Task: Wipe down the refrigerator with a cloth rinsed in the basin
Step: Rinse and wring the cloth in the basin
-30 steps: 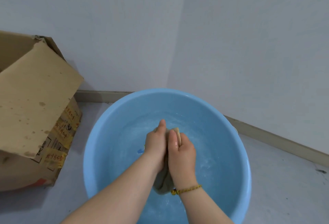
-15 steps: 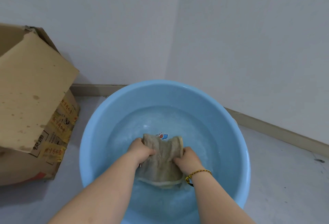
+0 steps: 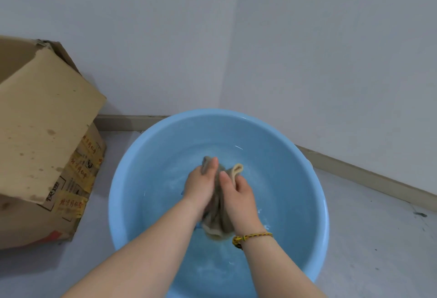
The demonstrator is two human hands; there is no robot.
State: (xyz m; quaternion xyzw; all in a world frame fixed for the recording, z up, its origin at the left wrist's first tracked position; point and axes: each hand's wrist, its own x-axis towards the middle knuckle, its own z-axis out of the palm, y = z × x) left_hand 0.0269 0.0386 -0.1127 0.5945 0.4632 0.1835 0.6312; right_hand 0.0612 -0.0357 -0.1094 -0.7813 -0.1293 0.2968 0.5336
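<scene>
Below, basin point(image 3: 295, 179) on grey floor point(image 3: 378, 238) (corner point(image 3: 230, 49)), left hand point(image 3: 201, 184), right hand point(image 3: 238, 193), fingers point(image 3: 213, 166) seemingly gripping cloth point(image 3: 217, 224).

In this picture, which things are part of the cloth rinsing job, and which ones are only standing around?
Part of the job:
- the cloth, bunched between the left hand and the right hand
- the blue basin, with water in it

Only lying about:
- the cardboard box, on the floor left of the basin
- the skirting board along the wall
</scene>
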